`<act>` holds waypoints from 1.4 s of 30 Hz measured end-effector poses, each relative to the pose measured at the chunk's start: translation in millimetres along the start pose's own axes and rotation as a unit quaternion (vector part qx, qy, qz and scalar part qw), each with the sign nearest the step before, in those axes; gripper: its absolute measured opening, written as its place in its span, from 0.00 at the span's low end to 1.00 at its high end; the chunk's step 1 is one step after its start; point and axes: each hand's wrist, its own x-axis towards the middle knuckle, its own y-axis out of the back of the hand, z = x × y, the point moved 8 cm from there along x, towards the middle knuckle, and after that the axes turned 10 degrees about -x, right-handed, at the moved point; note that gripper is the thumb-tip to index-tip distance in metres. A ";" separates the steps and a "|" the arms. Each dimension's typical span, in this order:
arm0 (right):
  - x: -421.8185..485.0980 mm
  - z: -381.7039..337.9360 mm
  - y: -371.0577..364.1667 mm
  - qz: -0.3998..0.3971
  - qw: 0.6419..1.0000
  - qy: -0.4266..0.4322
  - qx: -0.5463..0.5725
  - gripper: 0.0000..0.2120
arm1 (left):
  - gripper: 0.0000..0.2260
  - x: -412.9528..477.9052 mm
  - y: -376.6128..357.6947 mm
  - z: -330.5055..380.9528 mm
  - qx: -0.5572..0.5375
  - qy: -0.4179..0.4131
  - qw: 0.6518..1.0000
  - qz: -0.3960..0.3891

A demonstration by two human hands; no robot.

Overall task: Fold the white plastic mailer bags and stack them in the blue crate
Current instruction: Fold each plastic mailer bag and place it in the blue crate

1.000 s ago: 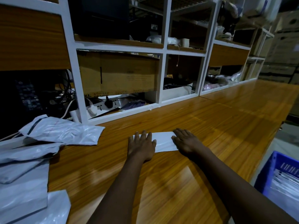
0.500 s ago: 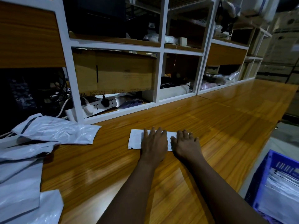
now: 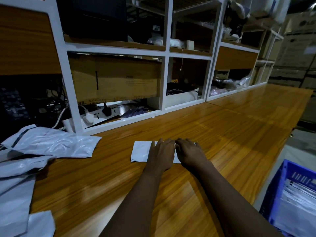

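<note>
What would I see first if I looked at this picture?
The left hand and right hand press side by side on a small folded bag in the middle of the shiny wooden table. A crumpled pile of white bags lies at the left edge. A bright blue crate with bags inside sits low on the right.

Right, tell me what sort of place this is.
Probably a warehouse packing station: loose white mailer bags heaped on a long wooden counter, a blue crate of folded ones beside it, and stacked cardboard cartons behind.
</note>
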 end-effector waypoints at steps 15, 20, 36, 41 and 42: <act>-1.5 8.5 -16.7 -0.110 0.992 -0.032 -0.047 0.26 | 0.28 -4.2 -5.0 -34.8 -0.027 0.092 0.991 -0.097; 0.3 8.3 -25.3 -0.132 0.990 0.001 -0.052 0.44 | 0.38 -11.2 1.7 -52.8 -0.037 0.123 0.986 -0.109; -13.8 13.7 -10.5 -0.168 0.983 -0.062 -0.031 0.43 | 0.49 -38.8 18.4 -85.9 0.009 0.203 0.971 -0.126; -21.4 22.5 -11.3 -0.148 0.984 -0.099 -0.027 0.35 | 0.46 -51.1 24.2 -89.8 0.003 0.224 0.966 -0.130; -23.2 24.7 -10.6 -0.146 0.983 -0.105 -0.032 0.34 | 0.45 -53.3 25.5 -89.7 0.004 0.224 0.966 -0.129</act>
